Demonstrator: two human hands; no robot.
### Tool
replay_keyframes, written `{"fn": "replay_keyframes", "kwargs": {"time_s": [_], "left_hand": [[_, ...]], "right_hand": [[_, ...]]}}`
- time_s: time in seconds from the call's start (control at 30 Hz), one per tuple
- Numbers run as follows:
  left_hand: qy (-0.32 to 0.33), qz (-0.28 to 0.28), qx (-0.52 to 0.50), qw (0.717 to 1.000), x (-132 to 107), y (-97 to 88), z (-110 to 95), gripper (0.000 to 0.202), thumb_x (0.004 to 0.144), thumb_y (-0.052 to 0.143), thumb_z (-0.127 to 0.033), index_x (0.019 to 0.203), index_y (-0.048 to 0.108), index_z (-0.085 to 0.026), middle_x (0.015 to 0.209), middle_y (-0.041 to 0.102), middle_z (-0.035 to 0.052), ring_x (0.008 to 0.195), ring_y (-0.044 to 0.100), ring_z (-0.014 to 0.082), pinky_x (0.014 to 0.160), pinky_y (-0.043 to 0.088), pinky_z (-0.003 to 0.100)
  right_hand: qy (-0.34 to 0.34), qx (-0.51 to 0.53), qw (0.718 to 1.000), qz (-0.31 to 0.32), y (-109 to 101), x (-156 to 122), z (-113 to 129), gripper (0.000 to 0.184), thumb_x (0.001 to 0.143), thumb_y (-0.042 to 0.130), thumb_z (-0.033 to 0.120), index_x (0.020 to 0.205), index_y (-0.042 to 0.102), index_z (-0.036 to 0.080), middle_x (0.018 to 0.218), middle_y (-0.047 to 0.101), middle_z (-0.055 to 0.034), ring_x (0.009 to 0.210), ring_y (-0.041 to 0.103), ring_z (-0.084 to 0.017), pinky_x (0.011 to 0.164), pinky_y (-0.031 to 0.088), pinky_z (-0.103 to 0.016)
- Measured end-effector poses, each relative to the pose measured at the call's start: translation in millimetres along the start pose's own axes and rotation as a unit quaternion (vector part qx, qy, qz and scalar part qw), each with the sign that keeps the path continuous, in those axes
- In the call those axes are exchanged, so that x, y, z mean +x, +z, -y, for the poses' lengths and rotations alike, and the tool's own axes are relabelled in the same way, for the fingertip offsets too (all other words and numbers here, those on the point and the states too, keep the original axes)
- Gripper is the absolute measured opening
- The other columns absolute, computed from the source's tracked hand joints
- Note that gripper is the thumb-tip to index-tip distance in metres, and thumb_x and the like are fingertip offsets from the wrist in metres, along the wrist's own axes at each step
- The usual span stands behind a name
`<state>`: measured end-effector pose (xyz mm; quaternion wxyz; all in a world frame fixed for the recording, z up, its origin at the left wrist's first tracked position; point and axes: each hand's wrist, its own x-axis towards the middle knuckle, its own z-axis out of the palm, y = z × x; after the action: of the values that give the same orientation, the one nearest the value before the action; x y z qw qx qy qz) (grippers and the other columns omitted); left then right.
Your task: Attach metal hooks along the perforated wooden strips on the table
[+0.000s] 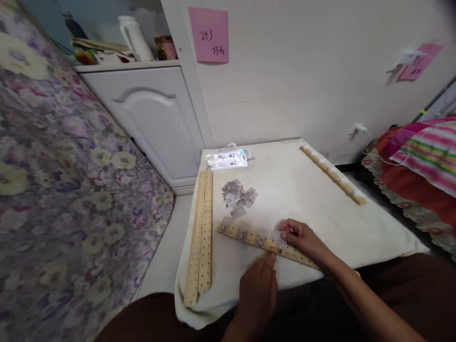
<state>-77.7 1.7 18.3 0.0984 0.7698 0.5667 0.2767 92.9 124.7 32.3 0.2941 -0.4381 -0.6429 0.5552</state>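
A perforated wooden strip [302, 258] lies slantwise on the cloth-covered table, close to my lap. Several clear adhesive hooks [261, 241] with metal prongs sit in a row along it. My right hand [299, 235] pinches the clear plate of the rightmost hook [280, 247], its metal part lying over the strip. Below, my left hand [258, 287] is slightly blurred, with a fingertip at the strip's near edge; the rest of its fingers are hard to make out. Beyond the strip's left end lies a loose pile of clear hooks [234, 195].
Two more perforated strips [207, 228] lie side by side along the table's left edge. A clear hook package [228, 160] rests at the back. Another strip with hooks [333, 176] lies along the right. A white cabinet [146, 123] and flowered curtain [89, 190] stand left.
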Motion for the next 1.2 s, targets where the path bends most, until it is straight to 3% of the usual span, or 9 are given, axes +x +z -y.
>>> {"fn": "replay_keyframes", "kwargs": {"time_s": [0.23, 0.63, 1.2], "left_hand": [[0.005, 0.040, 0.047, 0.998, 0.4, 4.7, -0.9, 0.048, 0.087, 0.037, -0.011, 0.135, 0.039, -0.013, 0.092, 0.062, 0.0102, 0.081, 0.057, 0.0204, 0.068, 0.050, 0.033], [0.009, 0.061, 0.103, 0.993, 3.2, 5.3, -5.2, 0.054, 0.082, 0.039, -0.008, 0.136, 0.037, -0.014, 0.091, 0.057, 0.0091, 0.078, 0.054, 0.0196, 0.066, 0.047, 0.031], [0.021, 0.033, 0.081, 0.996, -1.0, 7.4, -0.7, 0.047, 0.085, 0.037, -0.010, 0.132, 0.041, -0.012, 0.091, 0.060, 0.0104, 0.078, 0.056, 0.0204, 0.067, 0.050, 0.033]], "right_hand": [[0.009, -0.028, 1.000, -0.012, 1.3, -0.3, -2.5, 0.011, 0.077, 0.058, 0.029, 0.076, 0.057, 0.018, 0.061, 0.054, 0.0033, 0.056, 0.048, -0.011, 0.053, 0.035, -0.023], [-0.011, -0.090, 0.995, -0.049, 4.5, -4.3, -5.7, 0.007, 0.076, 0.055, 0.026, 0.074, 0.053, 0.020, 0.062, 0.050, 0.0043, 0.059, 0.046, -0.013, 0.056, 0.035, -0.024], [0.004, -0.063, 0.997, -0.042, 3.1, -6.6, -4.3, 0.007, 0.077, 0.055, 0.027, 0.075, 0.053, 0.020, 0.061, 0.049, 0.0044, 0.058, 0.045, -0.012, 0.054, 0.033, -0.024]]}}
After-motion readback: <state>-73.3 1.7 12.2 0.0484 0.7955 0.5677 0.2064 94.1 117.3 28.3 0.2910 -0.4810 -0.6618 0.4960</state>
